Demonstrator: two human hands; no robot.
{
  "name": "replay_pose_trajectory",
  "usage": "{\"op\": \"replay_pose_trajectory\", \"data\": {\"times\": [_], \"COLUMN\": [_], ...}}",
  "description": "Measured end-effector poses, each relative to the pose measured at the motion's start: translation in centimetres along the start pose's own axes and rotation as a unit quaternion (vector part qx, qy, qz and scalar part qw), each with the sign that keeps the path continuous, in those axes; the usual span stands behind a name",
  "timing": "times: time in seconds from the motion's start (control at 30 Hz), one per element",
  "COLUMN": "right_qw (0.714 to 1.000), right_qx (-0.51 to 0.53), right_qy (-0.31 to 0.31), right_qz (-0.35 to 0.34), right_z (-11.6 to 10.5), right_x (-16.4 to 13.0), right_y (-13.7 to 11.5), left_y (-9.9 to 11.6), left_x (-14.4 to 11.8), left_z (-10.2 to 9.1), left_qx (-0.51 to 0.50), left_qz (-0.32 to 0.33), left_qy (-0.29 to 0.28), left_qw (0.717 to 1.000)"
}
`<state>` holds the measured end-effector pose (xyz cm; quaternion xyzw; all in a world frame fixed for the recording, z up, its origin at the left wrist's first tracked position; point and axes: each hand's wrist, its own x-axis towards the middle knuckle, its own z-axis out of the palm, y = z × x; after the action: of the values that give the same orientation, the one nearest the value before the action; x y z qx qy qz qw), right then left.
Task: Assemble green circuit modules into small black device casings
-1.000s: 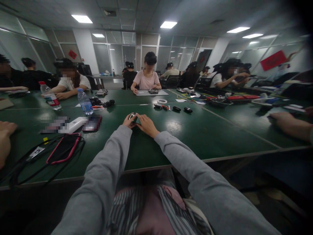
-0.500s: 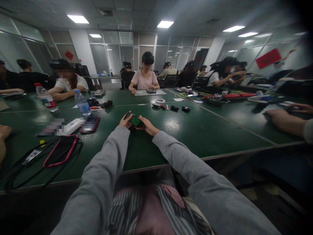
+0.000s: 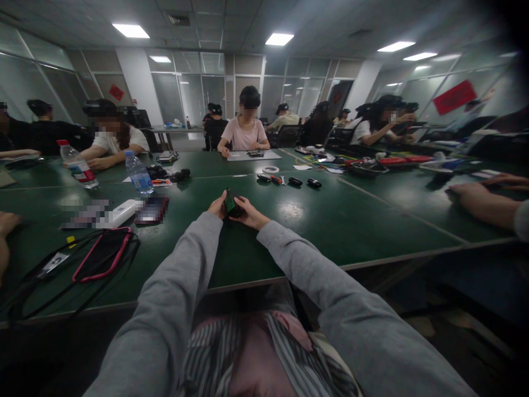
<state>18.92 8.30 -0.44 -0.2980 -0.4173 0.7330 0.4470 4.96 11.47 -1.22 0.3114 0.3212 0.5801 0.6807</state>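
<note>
Between my two hands, just above the green table, is a small green circuit board with dark edges (image 3: 231,205), now tilted steeply. My left hand (image 3: 217,205) grips its left side, fingers closed round it. On the other side my right hand (image 3: 250,214) holds it, with the thumb near its face. A dark part shows beside the green face by my right fingers; its kind is too small to tell. Beyond my hands lie several small black objects, one of them a black oval piece (image 3: 295,182), and a white ring-shaped roll (image 3: 271,170).
Left of my arms are a red-rimmed phone case (image 3: 103,255) with black cords, a phone (image 3: 151,211), a white box (image 3: 124,213) and two water bottles (image 3: 139,172). Another person's hand (image 3: 475,201) rests on the table (image 3: 330,237) at right. Across sits a co-worker (image 3: 244,132).
The board has been turned from lying nearly flat, face up, to a steep tilt. My left fingers have shifted round its edge. My arms have barely moved.
</note>
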Motion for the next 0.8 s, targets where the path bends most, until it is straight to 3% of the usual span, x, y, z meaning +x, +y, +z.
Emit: {"op": "replay_pose_trajectory", "data": {"times": [0.2, 0.8], "right_qw": [0.999, 0.998], "right_qx": [0.006, -0.050], "right_qy": [0.017, -0.014], "right_qz": [-0.029, -0.033], "right_z": [-0.5, -0.5], "right_x": [0.5, 0.3], "right_y": [0.1, -0.2], "left_y": [-0.4, -0.7], "left_x": [-0.6, -0.2], "left_z": [1.4, 0.7], "left_qx": [-0.007, -0.007], "left_qz": [-0.031, 0.001], "left_qy": [-0.025, 0.005], "left_qw": [0.999, 1.000]}}
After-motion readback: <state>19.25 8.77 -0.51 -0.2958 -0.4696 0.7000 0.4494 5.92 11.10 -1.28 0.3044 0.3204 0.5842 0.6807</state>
